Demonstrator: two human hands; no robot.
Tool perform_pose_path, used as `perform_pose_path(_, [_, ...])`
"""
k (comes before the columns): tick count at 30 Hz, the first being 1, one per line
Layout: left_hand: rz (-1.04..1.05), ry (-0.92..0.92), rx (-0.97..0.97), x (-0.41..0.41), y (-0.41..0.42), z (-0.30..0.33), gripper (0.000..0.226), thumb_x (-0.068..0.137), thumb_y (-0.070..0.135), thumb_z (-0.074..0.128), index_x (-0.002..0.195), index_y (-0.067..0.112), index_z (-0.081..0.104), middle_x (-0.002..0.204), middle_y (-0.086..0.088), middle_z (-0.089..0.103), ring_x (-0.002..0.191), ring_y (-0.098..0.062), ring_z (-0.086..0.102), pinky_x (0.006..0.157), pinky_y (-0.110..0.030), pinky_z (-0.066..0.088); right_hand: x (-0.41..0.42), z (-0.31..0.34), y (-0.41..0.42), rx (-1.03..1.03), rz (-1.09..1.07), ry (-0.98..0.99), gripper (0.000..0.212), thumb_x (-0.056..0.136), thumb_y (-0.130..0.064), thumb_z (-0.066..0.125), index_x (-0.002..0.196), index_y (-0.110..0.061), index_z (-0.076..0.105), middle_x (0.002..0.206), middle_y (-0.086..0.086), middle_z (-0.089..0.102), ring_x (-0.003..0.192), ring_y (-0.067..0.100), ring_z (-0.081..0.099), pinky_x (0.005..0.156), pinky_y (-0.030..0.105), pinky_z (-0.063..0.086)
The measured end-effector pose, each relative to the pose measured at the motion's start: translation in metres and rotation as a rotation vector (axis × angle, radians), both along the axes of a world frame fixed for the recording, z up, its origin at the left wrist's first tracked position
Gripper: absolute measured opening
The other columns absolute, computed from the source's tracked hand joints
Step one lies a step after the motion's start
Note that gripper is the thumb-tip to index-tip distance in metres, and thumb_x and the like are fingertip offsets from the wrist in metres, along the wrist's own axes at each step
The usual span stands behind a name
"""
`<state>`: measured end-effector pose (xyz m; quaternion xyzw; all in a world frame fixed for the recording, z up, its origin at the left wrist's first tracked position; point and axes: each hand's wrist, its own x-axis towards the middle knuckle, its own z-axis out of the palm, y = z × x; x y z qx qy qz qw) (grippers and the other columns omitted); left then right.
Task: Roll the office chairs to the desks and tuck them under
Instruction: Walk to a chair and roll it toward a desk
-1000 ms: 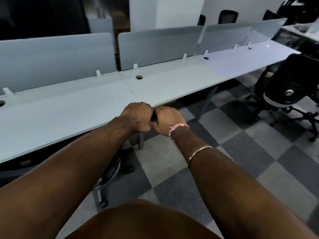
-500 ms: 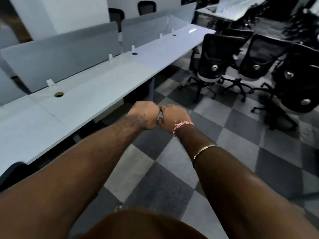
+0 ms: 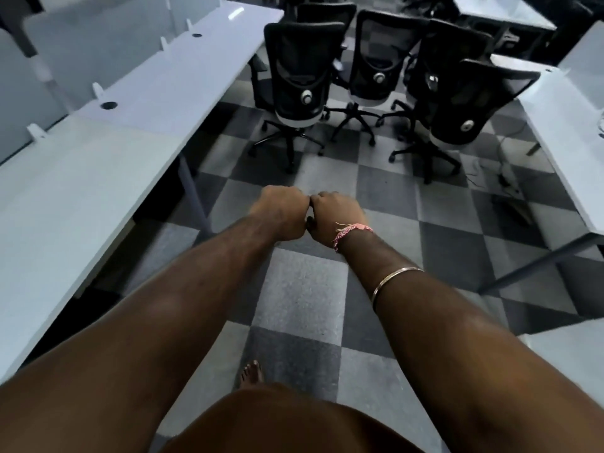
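Several black mesh office chairs stand bunched in the aisle ahead, backs toward me: one at the left, one in the middle, one at the right. A long white desk runs along the left, another white desk along the right. My left hand and my right hand are fists pressed knuckle to knuckle at arm's length, well short of the chairs. I see nothing held in them.
Grey divider panels line the left desk's far side. Its metal leg stands beside the aisle. Cables and a dark object lie on the checkered carpet near the right desk. My bare foot shows below.
My view has swung right, from the left desk to the aisle, bringing the group of chairs straight ahead. My fists have stayed pressed together.
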<state>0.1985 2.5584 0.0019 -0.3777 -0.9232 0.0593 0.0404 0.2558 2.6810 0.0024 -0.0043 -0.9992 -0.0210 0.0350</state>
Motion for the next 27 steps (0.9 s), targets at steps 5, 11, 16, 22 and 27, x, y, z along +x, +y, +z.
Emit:
perform_pose_path(5, [-0.099, -0.006, -0.018, -0.079, 0.030, 0.003, 0.027, 0.092, 0.039, 0.064, 0.115, 0.027, 0.070, 0.102, 0.002, 0.070, 0.089, -0.022, 0.068, 0.066, -0.034, 0.045, -0.066, 0.001, 0.023, -0.016, -0.105, -0.002, 0.032, 0.089, -0.035, 0.061, 0.116, -0.019, 0.065, 0.109, 0.005, 0.067, 0.099, 0.028, 0.064, 0.074, 0.035, 0.049])
perform_pose_path(11, [-0.154, -0.005, -0.029, -0.145, 0.068, -0.006, 0.023, 0.092, 0.037, 0.065, 0.110, 0.024, 0.071, 0.094, 0.003, 0.070, 0.074, -0.019, 0.058, 0.064, -0.033, 0.044, -0.128, -0.008, 0.060, -0.025, -0.142, -0.013, 0.034, 0.089, -0.035, 0.059, 0.117, -0.017, 0.063, 0.111, 0.005, 0.067, 0.101, 0.026, 0.063, 0.077, 0.036, 0.050])
perform_pose_path(16, [-0.182, -0.023, -0.049, -0.215, 0.118, -0.023, 0.022, 0.094, 0.038, 0.065, 0.110, 0.024, 0.071, 0.082, 0.005, 0.059, 0.069, -0.016, 0.052, 0.062, -0.032, 0.045, -0.196, -0.026, 0.110, -0.050, -0.159, -0.036, 0.033, 0.089, -0.036, 0.059, 0.117, -0.018, 0.064, 0.110, 0.004, 0.067, 0.100, 0.025, 0.063, 0.077, 0.036, 0.050])
perform_pose_path(22, [-0.166, -0.017, -0.059, -0.322, 0.191, -0.030, 0.022, 0.094, 0.038, 0.065, 0.110, 0.024, 0.071, 0.090, 0.002, 0.066, 0.069, -0.017, 0.054, 0.063, -0.033, 0.050, -0.305, -0.039, 0.187, -0.120, -0.149, -0.033, 0.028, 0.089, -0.035, 0.062, 0.112, -0.019, 0.067, 0.102, 0.006, 0.067, 0.092, 0.029, 0.065, 0.075, 0.039, 0.056])
perform_pose_path(27, [-0.110, -0.047, -0.085, -0.400, 0.242, -0.023, 0.021, 0.093, 0.040, 0.068, 0.106, 0.024, 0.069, 0.083, 0.006, 0.055, 0.070, -0.015, 0.058, 0.065, -0.034, 0.055, -0.393, -0.040, 0.243, -0.130, -0.082, -0.047, 0.022, 0.089, -0.034, 0.062, 0.103, -0.018, 0.067, 0.096, 0.004, 0.066, 0.086, 0.028, 0.066, 0.072, 0.043, 0.059])
